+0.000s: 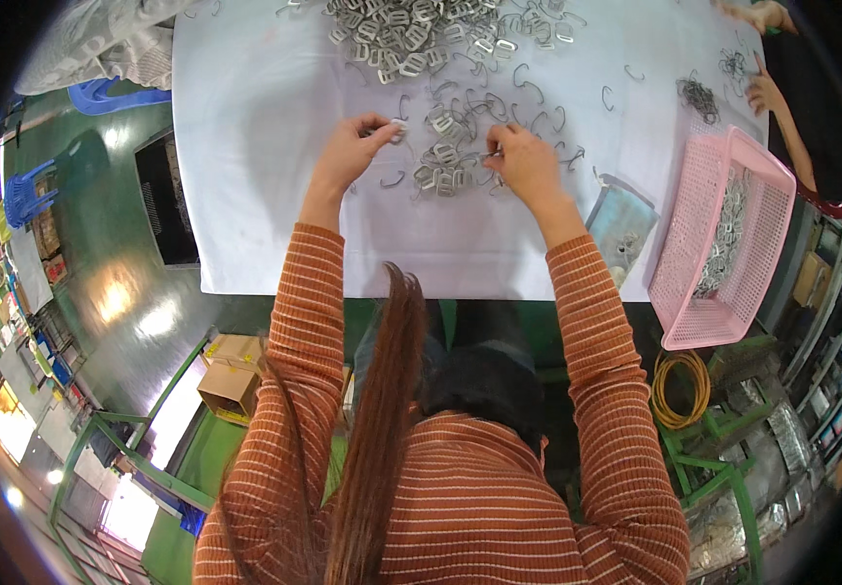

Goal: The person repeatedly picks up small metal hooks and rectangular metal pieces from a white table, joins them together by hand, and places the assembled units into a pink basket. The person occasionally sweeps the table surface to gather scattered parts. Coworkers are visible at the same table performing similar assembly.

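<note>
Over the white-covered table, my left hand (351,148) is closed in a pinch on a metal buckle (399,131), a small silvery loop with a slot. My right hand (526,164) has its fingertips pressed together on a thin dark wire hook, whose full shape is hidden. Between my hands lies a small pile of metal buckles (444,179), with more buckles just behind. Loose curved wire hooks (528,86) are scattered behind and around my right hand. One wire hook (393,180) lies near my left wrist.
A large heap of buckles (411,34) covers the table's far middle. To the right are a blue pouch (623,214), a pink perforated basket (684,244) holding metal pieces, and a clump of wire hooks (699,97). Another person's hand (764,93) reaches in at far right.
</note>
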A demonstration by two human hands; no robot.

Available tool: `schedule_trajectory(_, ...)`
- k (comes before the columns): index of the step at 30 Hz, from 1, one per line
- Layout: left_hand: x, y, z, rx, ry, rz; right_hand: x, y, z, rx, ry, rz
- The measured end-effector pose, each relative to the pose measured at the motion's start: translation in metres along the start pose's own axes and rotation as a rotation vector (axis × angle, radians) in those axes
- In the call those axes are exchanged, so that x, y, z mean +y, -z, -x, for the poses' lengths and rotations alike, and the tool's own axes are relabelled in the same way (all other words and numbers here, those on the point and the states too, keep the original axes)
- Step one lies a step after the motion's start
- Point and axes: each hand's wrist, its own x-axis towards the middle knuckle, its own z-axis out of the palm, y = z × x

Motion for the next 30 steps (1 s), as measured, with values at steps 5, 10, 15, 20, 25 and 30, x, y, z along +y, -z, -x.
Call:
schedule_trajectory(5,-0.005,-0.002,-0.002,-0.037,0.170,0.430,0.027,0.038,0.012,-0.155,-0.187,-0.819)
schedule_trajectory(10,-0.021,-0.003,-0.003,0.108,0.067,-0.039,0.001,0.050,0.007,-0.236,-0.293,-1.229)
schedule_trajectory(15,-0.005,0.001,0.015,-0.295,-0.097,0.841,-0.024,-0.012,-0.030,0.137,0.061,0.069)
schedule_trajectory(20,-0.009,0.009,0.014,-0.290,-0.165,1.096,-0.034,0.007,-0.035,-0.102,-0.061,-0.406)
schedule_trajectory(25,-0.017,-0.007,-0.004,0.007,0.041,0.453,0.013,0.040,-0.016,-0.191,-0.292,-0.540)
schedule_trajectory(30,-0.008,-0.047,-0.022,0.501,-0.203,-0.376,0.040,0.072,0.031,-0.294,-0.351,-1.152)
